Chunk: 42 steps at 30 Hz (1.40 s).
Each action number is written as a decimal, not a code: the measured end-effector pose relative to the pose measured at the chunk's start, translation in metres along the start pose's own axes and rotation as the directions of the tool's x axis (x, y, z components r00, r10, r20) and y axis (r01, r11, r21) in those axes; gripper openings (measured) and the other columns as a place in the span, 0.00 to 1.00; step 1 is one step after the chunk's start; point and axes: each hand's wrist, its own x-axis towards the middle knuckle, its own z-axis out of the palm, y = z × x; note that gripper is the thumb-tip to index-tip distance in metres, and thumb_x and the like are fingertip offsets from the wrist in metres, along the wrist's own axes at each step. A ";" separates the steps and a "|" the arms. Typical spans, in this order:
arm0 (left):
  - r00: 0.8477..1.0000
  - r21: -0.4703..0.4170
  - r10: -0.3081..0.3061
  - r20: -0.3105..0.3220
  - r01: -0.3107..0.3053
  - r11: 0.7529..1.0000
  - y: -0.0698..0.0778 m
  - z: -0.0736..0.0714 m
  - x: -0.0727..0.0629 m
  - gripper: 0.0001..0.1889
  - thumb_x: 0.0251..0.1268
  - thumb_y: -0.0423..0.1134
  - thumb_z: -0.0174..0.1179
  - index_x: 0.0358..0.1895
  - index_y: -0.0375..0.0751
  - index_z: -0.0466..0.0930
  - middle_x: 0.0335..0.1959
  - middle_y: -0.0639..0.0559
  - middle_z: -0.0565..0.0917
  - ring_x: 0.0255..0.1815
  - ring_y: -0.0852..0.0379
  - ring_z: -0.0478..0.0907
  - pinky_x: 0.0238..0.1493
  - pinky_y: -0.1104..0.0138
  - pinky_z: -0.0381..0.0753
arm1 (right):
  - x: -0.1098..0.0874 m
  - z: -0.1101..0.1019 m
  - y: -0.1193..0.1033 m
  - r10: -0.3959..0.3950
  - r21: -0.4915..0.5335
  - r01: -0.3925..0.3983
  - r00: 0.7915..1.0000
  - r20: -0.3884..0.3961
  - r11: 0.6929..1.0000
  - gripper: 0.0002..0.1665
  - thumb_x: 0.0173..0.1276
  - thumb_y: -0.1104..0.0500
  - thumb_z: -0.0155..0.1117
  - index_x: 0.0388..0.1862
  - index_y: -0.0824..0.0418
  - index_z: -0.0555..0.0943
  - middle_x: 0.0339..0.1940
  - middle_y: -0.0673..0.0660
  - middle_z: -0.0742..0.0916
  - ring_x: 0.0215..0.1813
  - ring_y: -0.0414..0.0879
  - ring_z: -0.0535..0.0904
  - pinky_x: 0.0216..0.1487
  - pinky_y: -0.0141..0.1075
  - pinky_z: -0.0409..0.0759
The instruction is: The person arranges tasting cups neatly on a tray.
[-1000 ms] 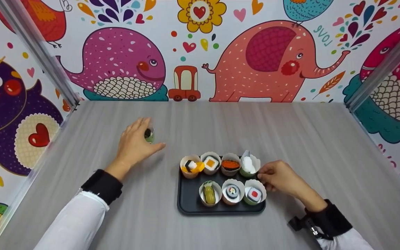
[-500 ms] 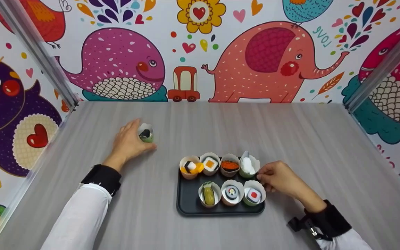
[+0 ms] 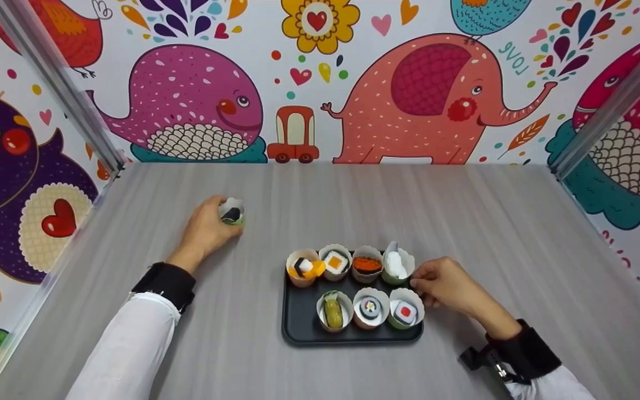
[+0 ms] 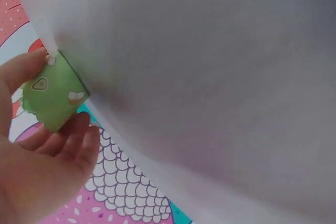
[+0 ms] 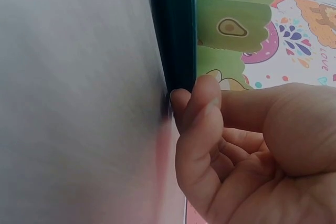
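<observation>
My left hand (image 3: 207,228) holds a green paper cup (image 3: 234,221) between thumb and fingers, on the table left of the tray. A dark-wrapped toy sushi piece (image 3: 231,215) lies inside it. In the left wrist view the green cup (image 4: 55,93) shows an avocado print. My right hand (image 3: 446,286) pinches the right edge of a black tray (image 3: 300,328); the right wrist view shows thumb and finger at the tray rim (image 5: 181,35). Several paper cups with toy sushi stand on the tray, among them an orange-topped one (image 3: 368,265) and a green-topped one (image 3: 333,311).
A grey wood-grain table (image 3: 320,205) lies under everything. Printed cartoon walls (image 3: 436,100) rise at the back and both sides, with metal posts (image 3: 53,89) at the corners. The tray's front left corner has bare surface beside the cups.
My left hand has come down and left around the green paper cup, and its fingers and thumb have closed on it. The right hand stays at the tray edge.
</observation>
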 end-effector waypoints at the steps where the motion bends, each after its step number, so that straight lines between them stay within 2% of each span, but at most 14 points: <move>1: 1.000 -0.009 0.000 -0.001 0.000 1.000 0.001 0.000 -0.001 0.37 0.54 0.34 0.74 0.68 0.24 0.71 0.63 0.26 0.77 0.64 0.32 0.75 0.67 0.44 0.72 | 0.000 0.000 0.000 0.001 0.000 -0.001 1.000 0.000 1.000 0.05 0.71 0.69 0.65 0.39 0.69 0.87 0.27 0.56 0.89 0.19 0.41 0.79 0.20 0.31 0.78; 10: 0.999 -0.042 0.008 -0.044 -0.010 0.999 0.012 0.001 -0.015 0.36 0.57 0.36 0.72 0.69 0.25 0.69 0.64 0.29 0.76 0.64 0.33 0.75 0.66 0.45 0.73 | 0.000 0.001 -0.001 -0.003 -0.004 0.003 1.000 -0.003 1.000 0.05 0.71 0.69 0.65 0.39 0.69 0.87 0.27 0.56 0.88 0.19 0.41 0.79 0.20 0.31 0.77; 18: 0.988 -0.064 0.058 -0.141 -0.067 0.996 0.022 -0.002 -0.028 0.35 0.55 0.36 0.71 0.67 0.27 0.72 0.61 0.32 0.78 0.58 0.36 0.77 0.59 0.46 0.76 | 0.000 0.002 -0.002 0.014 0.014 -0.014 1.000 -0.006 1.000 0.05 0.72 0.69 0.65 0.39 0.70 0.87 0.26 0.55 0.88 0.19 0.40 0.79 0.20 0.31 0.77; 26: 0.971 -0.109 0.102 -0.218 -0.128 0.986 0.036 0.000 -0.052 0.34 0.53 0.38 0.74 0.65 0.31 0.75 0.59 0.37 0.80 0.55 0.39 0.78 0.56 0.45 0.77 | -0.001 0.002 -0.001 0.007 0.001 -0.007 1.000 -0.006 1.000 0.05 0.72 0.69 0.65 0.38 0.69 0.88 0.25 0.54 0.88 0.19 0.41 0.79 0.20 0.31 0.78; 36: 0.964 -0.117 0.146 -0.222 -0.175 0.978 0.057 0.006 -0.082 0.33 0.51 0.38 0.75 0.63 0.35 0.76 0.55 0.41 0.80 0.49 0.44 0.80 0.48 0.51 0.79 | -0.001 0.001 -0.002 0.002 0.005 -0.002 1.000 -0.007 1.000 0.05 0.72 0.69 0.65 0.39 0.69 0.88 0.25 0.55 0.88 0.19 0.41 0.79 0.20 0.32 0.77; 42: 0.948 -0.108 0.195 -0.252 -0.228 0.968 0.067 0.013 -0.100 0.33 0.49 0.36 0.76 0.62 0.34 0.77 0.54 0.41 0.81 0.49 0.44 0.81 0.49 0.51 0.81 | 0.000 0.002 -0.001 0.008 0.011 -0.008 1.000 -0.006 1.000 0.05 0.72 0.69 0.65 0.39 0.70 0.87 0.25 0.54 0.87 0.19 0.41 0.79 0.20 0.31 0.77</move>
